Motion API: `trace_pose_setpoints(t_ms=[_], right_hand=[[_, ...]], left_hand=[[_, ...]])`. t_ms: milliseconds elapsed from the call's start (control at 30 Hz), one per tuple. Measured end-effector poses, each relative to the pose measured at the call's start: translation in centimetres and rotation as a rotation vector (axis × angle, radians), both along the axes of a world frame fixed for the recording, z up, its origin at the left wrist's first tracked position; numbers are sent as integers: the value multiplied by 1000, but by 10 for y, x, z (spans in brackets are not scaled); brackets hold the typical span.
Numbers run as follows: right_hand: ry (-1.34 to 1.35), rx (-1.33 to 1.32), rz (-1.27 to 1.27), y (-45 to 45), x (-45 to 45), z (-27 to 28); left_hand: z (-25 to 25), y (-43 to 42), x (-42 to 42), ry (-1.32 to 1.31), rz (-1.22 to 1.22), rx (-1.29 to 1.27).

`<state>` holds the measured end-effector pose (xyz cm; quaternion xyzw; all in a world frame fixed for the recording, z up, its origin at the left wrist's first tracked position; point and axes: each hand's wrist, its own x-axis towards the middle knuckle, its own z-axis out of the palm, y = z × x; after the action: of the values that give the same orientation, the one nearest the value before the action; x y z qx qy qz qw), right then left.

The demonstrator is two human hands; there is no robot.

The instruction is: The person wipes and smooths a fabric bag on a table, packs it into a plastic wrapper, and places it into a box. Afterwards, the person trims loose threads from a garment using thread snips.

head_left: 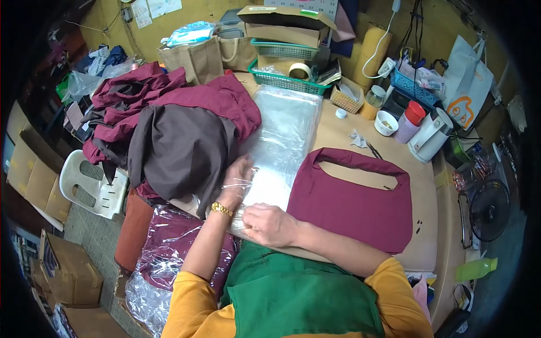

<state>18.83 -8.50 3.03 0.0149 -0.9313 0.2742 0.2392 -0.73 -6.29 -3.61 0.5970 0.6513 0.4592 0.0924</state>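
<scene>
Near tabletop [424, 188] front edge: pinching clear plastic [284, 127] with right hand [269, 225]; touching it with left hand [239, 173], cannot tell whether grasping.

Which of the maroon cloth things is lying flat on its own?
The bag on the table, right of the clear plastic stack. The others are crumpled in the heap at left or covered in shiny plastic below it.

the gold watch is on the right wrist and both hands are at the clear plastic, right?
Not quite: the head view shows the gold watch on the left wrist. The left hand and right hand are indeed both at the clear plastic.
</scene>
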Motion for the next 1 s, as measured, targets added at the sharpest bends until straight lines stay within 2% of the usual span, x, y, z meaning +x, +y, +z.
trace_pose_setpoints(t_ms=[33,133,167,200,233,300,333,400,433,467,533,567,600,633,667,700,733,767,833,867,900,967,1000], right_hand=[[1,0,-6,-2,-3,-7],[-120,92,-96,3,-22,-36],[-194,128,-244,7,-30,-48],[-269,164,-392,10,-33,-53],[-408,-19,-393,18,-36,-42],[-425,8,-478,30,-43,-40],[-445,34,-559,36,-46,-40],[-515,54,-581,42,-47,-40],[-375,36,-589,45,-46,-45],[-234,17,-593,46,-46,-50],[-216,-2,-575,44,-46,-58],[-167,8,-602,41,-46,-60],[-117,18,-630,38,-46,-60],[-120,49,-625,36,-47,-59],[-122,49,-623,35,-48,-56],[-292,87,-518,35,-49,-53],[-461,125,-410,34,-49,-50],[-423,89,-387,32,-47,-48],[-385,106,-444,30,-45,-46],[-348,127,-497,31,-44,-46],[-349,127,-499,31,-44,-48],[-249,130,-548,30,-46,-53],[-249,126,-547,31,-48,-56]], left_hand=[[3,2,5,-155,82,-46],[-2,17,-9,-186,81,-69],[-2,22,-21,-264,51,-182],[-28,29,-37,-261,51,-180],[-69,42,-55,-102,56,-135],[-32,17,-42,494,-3,-56],[-7,7,-30,497,-5,-50],[23,-7,-11,-124,-197,-48],[38,-22,1,-44,-157,42],[22,-22,-8,-43,-159,40],[-60,-9,-53,-65,-209,-232],[-93,-3,-64,-69,-125,-175],[-99,-1,-63,-75,-40,-118],[-106,-1,-62,311,100,-8],[-80,-5,-48,696,238,103],[-28,-9,-26,220,224,-53],[-13,-7,-25,218,223,-55],[-3,-5,-25,-28,170,-185],[11,-14,-17,-96,-5,-41],[18,-24,-9,-96,-8,-40],[23,-36,0,59,56,-104],[35,-51,14,228,179,-56],[28,-53,9,228,180,-59]])
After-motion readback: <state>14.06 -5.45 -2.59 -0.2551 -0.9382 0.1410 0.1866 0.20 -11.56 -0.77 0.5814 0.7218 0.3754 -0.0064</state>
